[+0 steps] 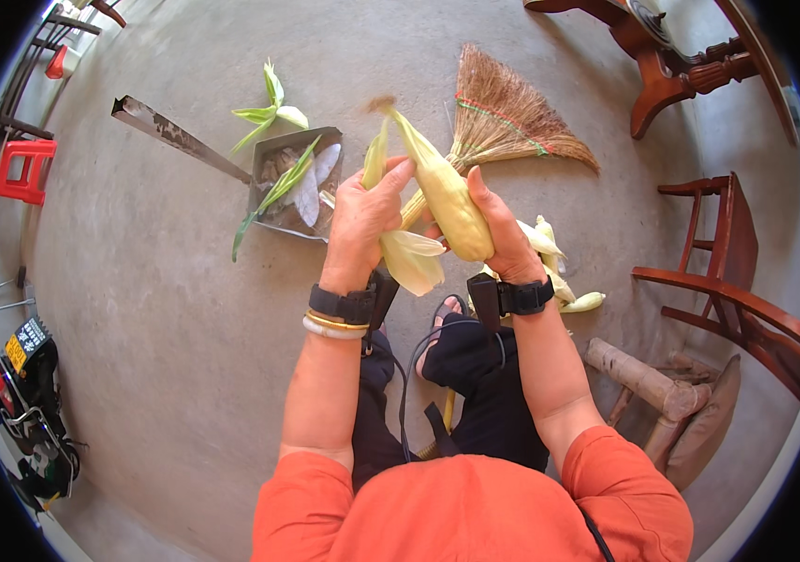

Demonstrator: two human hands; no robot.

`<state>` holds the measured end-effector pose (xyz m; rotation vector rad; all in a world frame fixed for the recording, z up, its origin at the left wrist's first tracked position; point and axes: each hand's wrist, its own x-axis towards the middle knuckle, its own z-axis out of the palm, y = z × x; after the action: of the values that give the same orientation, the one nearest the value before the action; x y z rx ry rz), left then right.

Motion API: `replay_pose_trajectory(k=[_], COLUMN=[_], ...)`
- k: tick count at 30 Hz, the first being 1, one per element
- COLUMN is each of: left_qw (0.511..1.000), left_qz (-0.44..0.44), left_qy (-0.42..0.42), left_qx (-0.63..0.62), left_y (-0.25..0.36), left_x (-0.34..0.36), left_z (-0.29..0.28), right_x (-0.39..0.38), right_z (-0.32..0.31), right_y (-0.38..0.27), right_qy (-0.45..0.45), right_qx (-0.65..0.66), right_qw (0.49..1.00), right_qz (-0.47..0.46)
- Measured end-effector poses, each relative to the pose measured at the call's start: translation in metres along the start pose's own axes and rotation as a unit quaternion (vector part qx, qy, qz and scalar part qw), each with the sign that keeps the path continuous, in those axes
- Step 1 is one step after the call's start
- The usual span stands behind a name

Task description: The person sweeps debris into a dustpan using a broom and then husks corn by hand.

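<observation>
A pale yellow ear of corn [447,201] is tilted in front of me, its brown silk tip pointing away. My right hand [510,245] is wrapped round its thick lower end. Loose husk leaves [414,260] are gripped in my closed left hand [362,220], beside the ear. One leaf sticks up past the thumb and others hang below the fingers. Beyond my left hand lies a dustpan [280,138] with a long handle [184,142], holding debris and green husk strips [289,185]. Several more ears [581,303] lie on the floor past my right wrist, partly hidden.
A straw broom [517,112] lies beyond my hands. More green husk [275,110] rests on the floor behind the dustpan. At the right are a wooden chair [732,225], carved furniture legs [653,80] and a log-framed seat [648,379]. A red stool [25,170] stands far left.
</observation>
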<state>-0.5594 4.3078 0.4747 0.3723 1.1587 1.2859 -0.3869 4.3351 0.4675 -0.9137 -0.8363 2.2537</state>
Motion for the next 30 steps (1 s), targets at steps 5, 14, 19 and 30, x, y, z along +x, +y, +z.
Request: replay_pose_trajectory(k=[5,14,19,30], left_qw=[0.999,0.993,0.991,0.991], left_qz=[0.018,0.088,0.109,0.109], left_qy=[-0.032,-0.043,-0.055,-0.029], left_qx=[-0.04,-0.071,-0.048,-0.077], left_y=[-0.005,-0.015,-0.011,-0.014], left_x=[0.001,0.008,0.002,0.003], left_z=[-0.003,-0.001,0.005,0.008], right_x=[0.0,0.004,0.003,0.007], right_z=[-0.001,0.006,0.013,0.015], right_y=[0.002,0.007,0.0,-0.001], right_qy=[-0.008,0.002,0.002,0.074], right_qx=[-0.016,0.048,-0.122,-0.045], right_qw=[1.0,0.997,0.984,0.992], right_qz=[0.0,-0.063,-0.126,-0.087])
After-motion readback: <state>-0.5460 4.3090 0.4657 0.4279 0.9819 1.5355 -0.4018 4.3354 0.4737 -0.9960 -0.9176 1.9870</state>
